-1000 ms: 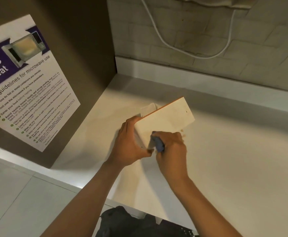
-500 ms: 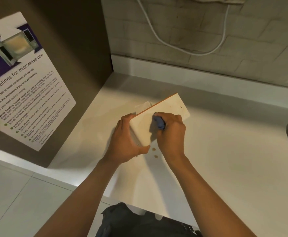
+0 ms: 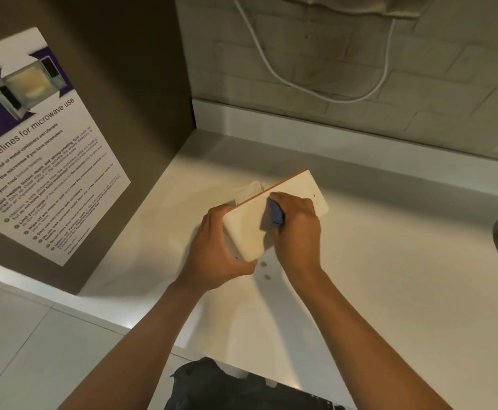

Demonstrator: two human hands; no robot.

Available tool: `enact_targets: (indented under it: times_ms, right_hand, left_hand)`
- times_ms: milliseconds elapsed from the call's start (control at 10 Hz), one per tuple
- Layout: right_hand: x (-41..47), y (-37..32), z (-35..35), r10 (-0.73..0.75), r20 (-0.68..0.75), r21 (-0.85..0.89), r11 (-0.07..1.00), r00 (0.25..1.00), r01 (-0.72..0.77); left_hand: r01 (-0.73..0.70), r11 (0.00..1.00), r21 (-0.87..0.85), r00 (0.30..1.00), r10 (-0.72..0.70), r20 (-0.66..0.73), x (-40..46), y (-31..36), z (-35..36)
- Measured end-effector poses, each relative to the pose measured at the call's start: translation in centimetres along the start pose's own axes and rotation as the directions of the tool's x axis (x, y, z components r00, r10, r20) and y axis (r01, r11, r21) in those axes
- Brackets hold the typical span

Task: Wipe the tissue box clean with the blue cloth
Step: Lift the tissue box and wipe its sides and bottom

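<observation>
Since a second ago right hand [image 3: 296,232] has slid the blue cloth [image 3: 276,213] up the broad white face of the tissue box [image 3: 250,232], from the near lower corner to about mid-face, close under the orange top edge; left hand [image 3: 215,250] hasn't shifted. Box sits tipped up on the tabletop [image 3: 390,291] near the back corner, tissue [image 3: 249,187] poking out the far side behind the orange edge. Left grip: fingers wrapped round the near-left end of the box, thumb under the lower corner, bracing it. Right grip: fingers curled tight on the bunched cloth, pressing it flat to the face; only a small blue wad shows. Long axis of the box runs from near-left to far-right, away from the body. Cloth is roughly mid-length, so the unwiped-looking stretch lies up and right of the right hand, toward the far end; right hand is the nearer one for that. My read: next stroke goes along the long axis, left hand holding against the push. Two small brown spots [image 3: 265,270] on the tabletop just below the box corner
</observation>
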State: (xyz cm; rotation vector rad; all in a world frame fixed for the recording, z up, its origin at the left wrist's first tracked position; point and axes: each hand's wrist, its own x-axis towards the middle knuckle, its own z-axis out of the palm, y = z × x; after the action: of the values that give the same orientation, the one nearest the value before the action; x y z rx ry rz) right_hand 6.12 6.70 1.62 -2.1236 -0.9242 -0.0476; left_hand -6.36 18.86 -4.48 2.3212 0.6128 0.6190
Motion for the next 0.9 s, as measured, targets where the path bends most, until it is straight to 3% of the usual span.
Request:
enact_targets:
  times_ms: [100,200,300,400,500,600,700,800,900]
  right_hand:
    - [-2.0,-1.3,1.7,-0.150,0.096,-0.004,0.988,0.984,0.151]
    - [-5.0,0.5,1.4,-0.235,0.104,-0.018,0.971,0.966,0.238]
    - [-4.6,3.2,1.2,-0.080,0.031,0.001,0.997,0.996,0.080]
    - [-2.9,1.9,1.9,0.095,-0.053,0.204,0.976,0.994,-0.083]
    - [-1.8,-1.3,2.6,-0.118,-0.065,0.083,0.989,0.991,0.123]
    - [-4.8,0.1,3.6,-0.394,0.102,-0.120,0.907,0.914,0.404]
    - [-5.0,2.5,2.3,-0.348,-0.014,-0.190,0.921,0.937,0.339]
    - [-2.2,2.6,1.3,-0.010,-0.092,0.046,0.999,0.996,0.014]
    - [-1.0,0.5,2.4,0.038,-0.130,0.070,0.997,0.991,-0.029]
  left_hand:
    - [0.038,0.999,-0.038,0.999,-0.039,-0.007,0.0,0.3,-0.3]
    - [0.023,0.999,-0.042,1.000,-0.023,0.001,0.2,0.1,-0.1]
    - [0.051,0.998,-0.048,0.999,-0.051,0.002,-0.1,0.8,-0.3]
    - [0.048,0.997,-0.064,0.999,-0.047,0.013,0.1,0.5,0.0]
    - [0.036,0.993,-0.116,0.999,-0.036,-0.004,0.0,0.5,-0.1]
    - [0.023,0.992,-0.121,1.000,-0.025,-0.010,0.0,0.4,-0.1]
    - [0.037,0.996,-0.082,0.999,-0.038,-0.009,-0.4,0.9,-0.3]
    - [0.055,0.997,-0.056,0.998,-0.055,-0.003,-0.5,1.3,-0.1]
    - [0.073,0.994,-0.082,0.997,-0.074,-0.011,-0.3,1.3,-0.2]
